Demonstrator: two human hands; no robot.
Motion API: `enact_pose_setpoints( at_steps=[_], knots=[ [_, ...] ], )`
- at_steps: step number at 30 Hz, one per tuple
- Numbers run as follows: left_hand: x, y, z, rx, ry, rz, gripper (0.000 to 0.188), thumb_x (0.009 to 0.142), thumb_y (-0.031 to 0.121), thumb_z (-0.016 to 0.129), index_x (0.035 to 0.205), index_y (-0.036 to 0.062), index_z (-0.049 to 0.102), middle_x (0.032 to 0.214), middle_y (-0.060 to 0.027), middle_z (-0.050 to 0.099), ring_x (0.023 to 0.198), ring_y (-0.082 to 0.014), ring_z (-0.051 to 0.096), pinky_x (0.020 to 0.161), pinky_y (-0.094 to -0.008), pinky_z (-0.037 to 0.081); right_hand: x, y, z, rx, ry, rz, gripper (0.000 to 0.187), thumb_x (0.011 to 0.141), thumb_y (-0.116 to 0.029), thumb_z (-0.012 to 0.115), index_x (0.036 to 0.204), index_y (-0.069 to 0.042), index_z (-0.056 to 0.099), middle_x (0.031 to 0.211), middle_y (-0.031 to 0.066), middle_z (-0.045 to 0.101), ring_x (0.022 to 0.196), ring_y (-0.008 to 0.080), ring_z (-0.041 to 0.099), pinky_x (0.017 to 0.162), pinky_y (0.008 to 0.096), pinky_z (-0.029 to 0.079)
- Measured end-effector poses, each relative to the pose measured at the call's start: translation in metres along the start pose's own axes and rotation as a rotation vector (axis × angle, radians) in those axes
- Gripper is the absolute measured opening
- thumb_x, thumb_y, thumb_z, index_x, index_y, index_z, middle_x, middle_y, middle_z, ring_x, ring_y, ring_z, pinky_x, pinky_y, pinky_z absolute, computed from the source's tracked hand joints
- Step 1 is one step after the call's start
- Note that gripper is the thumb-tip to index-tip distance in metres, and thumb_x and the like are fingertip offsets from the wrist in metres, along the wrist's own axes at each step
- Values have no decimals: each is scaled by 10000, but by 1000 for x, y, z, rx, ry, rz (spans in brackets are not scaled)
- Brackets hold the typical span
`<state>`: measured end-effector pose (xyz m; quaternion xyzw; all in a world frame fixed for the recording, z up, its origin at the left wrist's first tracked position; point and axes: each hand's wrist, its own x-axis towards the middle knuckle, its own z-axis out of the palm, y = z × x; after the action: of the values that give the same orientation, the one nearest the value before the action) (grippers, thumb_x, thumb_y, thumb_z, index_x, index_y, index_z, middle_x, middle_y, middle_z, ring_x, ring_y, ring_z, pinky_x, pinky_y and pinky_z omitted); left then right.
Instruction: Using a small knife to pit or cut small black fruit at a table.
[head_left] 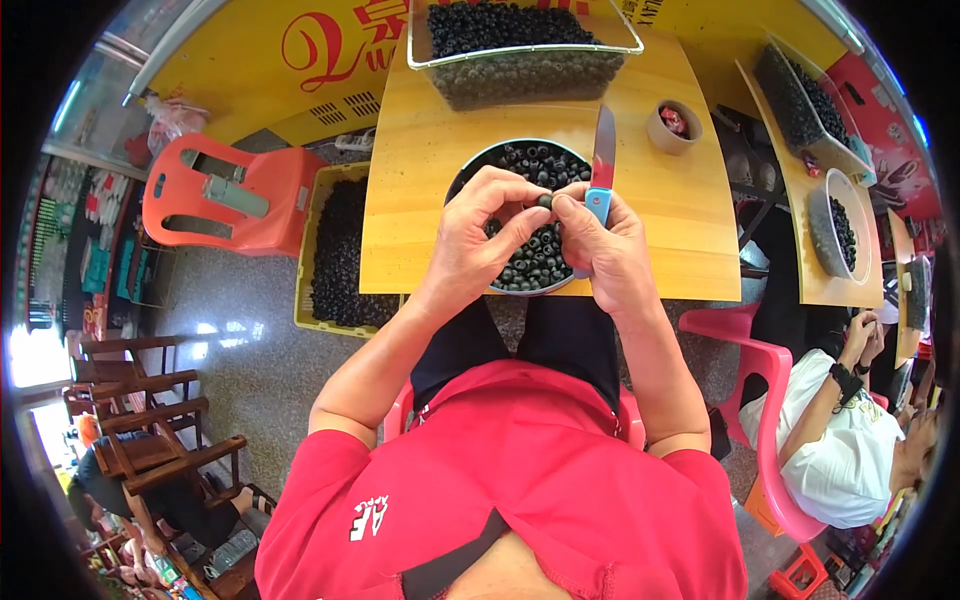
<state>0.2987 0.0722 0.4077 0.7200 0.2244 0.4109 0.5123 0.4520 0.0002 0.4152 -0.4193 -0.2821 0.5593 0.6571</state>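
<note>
Above a bowl point(540, 287) of dark round fruit, my two hands meet. The thumb and forefinger of my left hand point(480, 230) pinch one small dark round fruit point(545, 201). My right hand point(612, 245) is closed around the blue handle of a knife point(603, 150), and its thumb also touches that fruit. The blade points up and away from me, with a reddish tint near the handle. Parts of the bowl and its contents are hidden under my hands.
A clear bin point(525, 80) heaped with dark fruit stands at the table's point(420, 200) far side. A small cup point(672, 130) holds something red. To the left are a yellow crate point(310, 250) of dark pieces and an orange chair point(270, 195). A seated person point(840, 440) works at the right.
</note>
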Motion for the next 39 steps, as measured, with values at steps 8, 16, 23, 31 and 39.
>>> enact_pose_setpoints(
  at_steps=[8,16,23,31,39],
  knots=[
    [-1,4,5,120,-20,-26,144,864,33,668,998,-10,640,970,-49,545,832,-111,558,733,-244,468,-1,-2,0,-127,-10,-42,172,882,-206,695,920,-59,613,626,-64,494,470,13,389,408,177,274],
    [-4,-4,8,-164,33,4,136,864,62,676,981,-1,645,934,-34,557,843,-114,560,754,-236,457,-2,-5,-5,-8,-65,28,157,894,-201,679,908,-69,597,618,-65,472,474,5,365,421,168,269],
    [-7,-1,6,-385,-3,-216,168,943,172,610,1045,42,586,934,19,588,850,-49,523,747,-210,425,-2,-4,-7,-789,-20,-578,157,905,-151,645,966,-13,601,770,49,614,620,171,583,524,298,457],
    [-9,-1,9,-328,-5,-216,168,951,175,601,1056,45,582,934,30,577,830,-29,499,727,-196,418,-5,-9,-10,-1227,-14,-793,147,832,-83,672,960,-33,619,811,115,619,668,285,616,549,351,472],
    [-7,-3,7,-334,-15,-178,151,938,102,603,1062,17,586,958,16,547,874,-42,526,743,-200,431,-3,-8,-15,-1285,-13,-846,154,815,-63,676,959,-43,626,787,93,609,654,273,605,538,358,464]
  ],
)
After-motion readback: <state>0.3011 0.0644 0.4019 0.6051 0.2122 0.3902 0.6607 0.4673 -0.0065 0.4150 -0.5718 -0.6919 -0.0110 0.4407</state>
